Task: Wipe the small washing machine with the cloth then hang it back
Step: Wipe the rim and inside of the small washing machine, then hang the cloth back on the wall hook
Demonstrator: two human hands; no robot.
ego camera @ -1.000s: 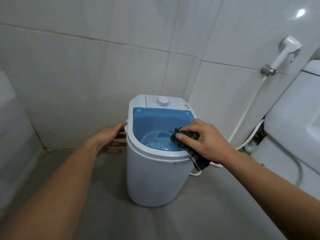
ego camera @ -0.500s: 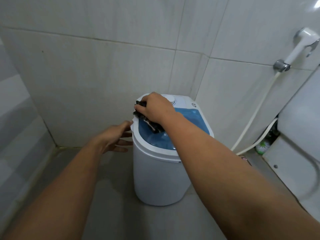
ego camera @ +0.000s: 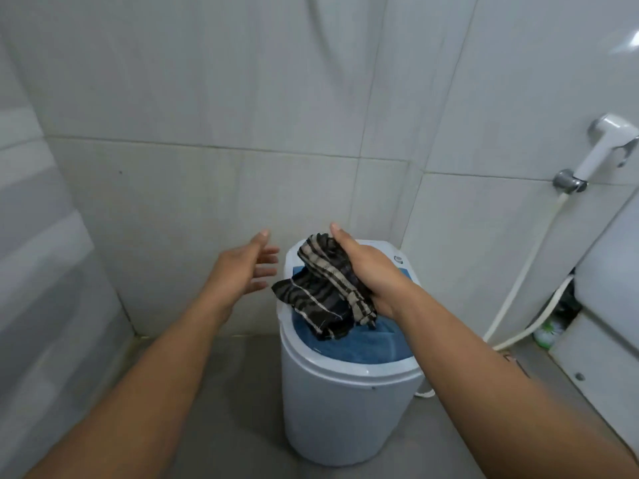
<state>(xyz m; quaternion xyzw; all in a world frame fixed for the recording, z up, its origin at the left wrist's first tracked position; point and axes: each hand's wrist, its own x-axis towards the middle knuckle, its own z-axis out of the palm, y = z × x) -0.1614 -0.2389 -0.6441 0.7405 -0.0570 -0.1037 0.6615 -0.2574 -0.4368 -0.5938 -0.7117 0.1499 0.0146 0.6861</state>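
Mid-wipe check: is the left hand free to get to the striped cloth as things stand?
Probably yes. The left hand is open and holds nothing, just beside the loose end of the striped cloth, which the right hand grips above the small washing machine. Nothing sits between them.

Right hand [ego camera: 370, 274] clenched, left hand [ego camera: 242, 271] spread

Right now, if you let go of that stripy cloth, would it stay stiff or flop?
Probably flop: the cloth already droops in folds below the right hand. It looks light, bunched in one hand. Likely not slippery.
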